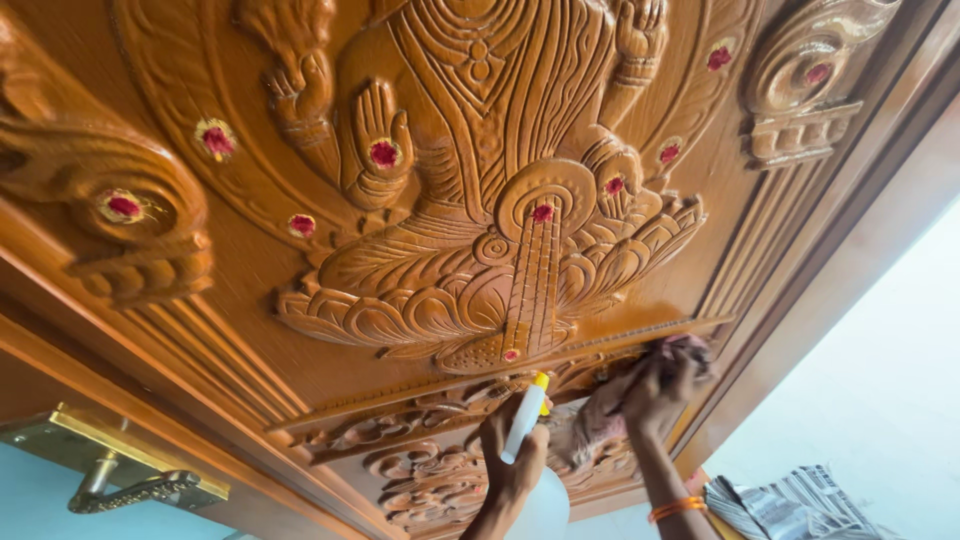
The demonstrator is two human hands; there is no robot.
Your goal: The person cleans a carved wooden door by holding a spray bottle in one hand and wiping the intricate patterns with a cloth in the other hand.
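Left hand (512,455) grips a white spray bottle (530,470). Right hand (660,385) clenches a cloth (610,405) against the carved wooden door (300,300).

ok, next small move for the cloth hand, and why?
Probably sweep the cloth left along the carved ledge. The right hand already presses it to the door there, and the left hand points the spray bottle at that band.

A white plastic spray bottle with a yellow nozzle tip (527,420), gripped around its neck and tilted with the nozzle toward a carved wooden door, sits just beside a crumpled pinkish-brown cleaning cloth (640,385) that is pressed flat against the door's carved lower panel.
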